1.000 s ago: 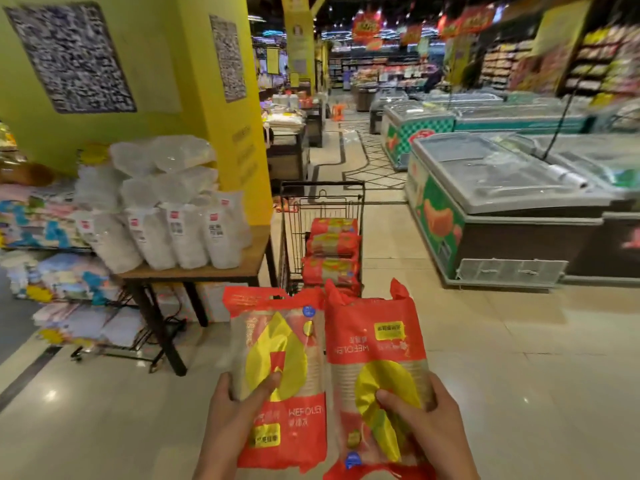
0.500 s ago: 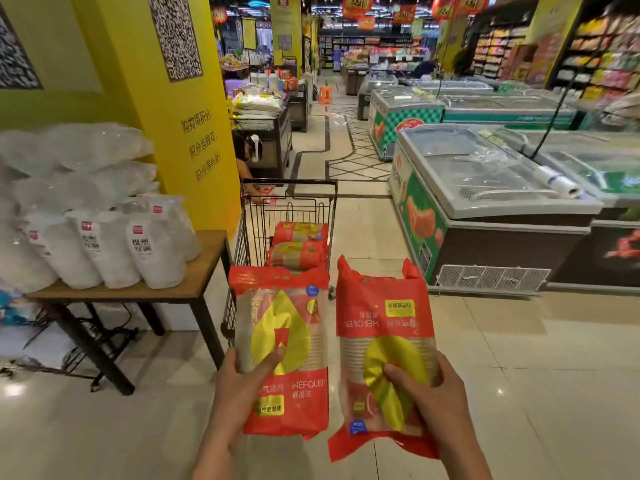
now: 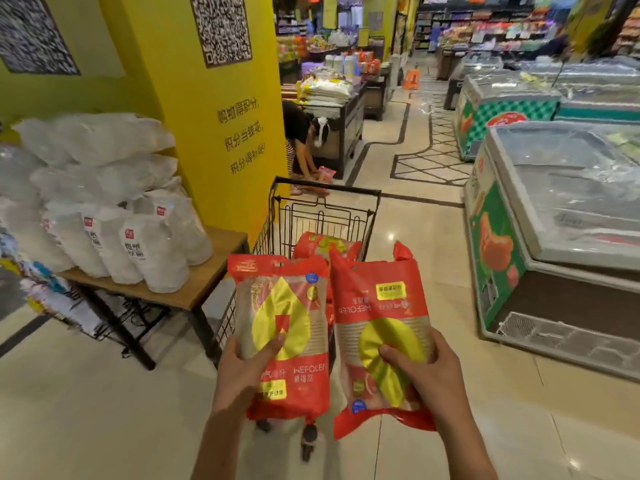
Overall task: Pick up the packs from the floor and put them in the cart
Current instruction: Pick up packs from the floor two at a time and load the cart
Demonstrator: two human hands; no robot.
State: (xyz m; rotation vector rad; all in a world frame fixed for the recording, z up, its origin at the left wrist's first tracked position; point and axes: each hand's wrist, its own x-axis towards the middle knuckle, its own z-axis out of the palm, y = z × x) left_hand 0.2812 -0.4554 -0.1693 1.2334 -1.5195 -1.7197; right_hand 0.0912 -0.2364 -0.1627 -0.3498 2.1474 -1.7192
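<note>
Shop aisle; left hand [image 3: 242, 367] grips upright pack [image 3: 282, 327]; right hand [image 3: 424, 374] grips inverted pack [image 3: 377, 317].

White bags [image 3: 138, 244] on table [image 3: 207, 271]; freezers [image 3: 554, 216] right.

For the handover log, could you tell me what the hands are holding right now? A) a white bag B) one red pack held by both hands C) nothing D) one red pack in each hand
D: the left hand grips one red pack and the right hand grips another red pack, just short of the cart.
</note>
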